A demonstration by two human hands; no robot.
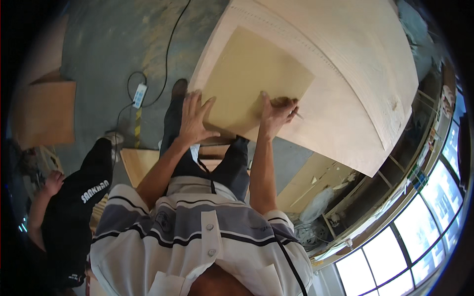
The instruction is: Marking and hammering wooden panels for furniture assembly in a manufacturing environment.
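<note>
A tan square sheet, like thin board or card, lies on a larger pale wooden panel. My left hand is open with its fingers spread, over the near left edge of the sheet and panel. Near the sheet's right corner, my right hand is closed round a thin pencil whose end sticks out to the right. The pencil's other part is hidden by my fingers. The right thumb points forward over the sheet.
Another person in dark clothes is at the left. A white power strip with a black cable lies on the grey floor. Brown boards stand at the far left. A cluttered shelf runs below the windows at right.
</note>
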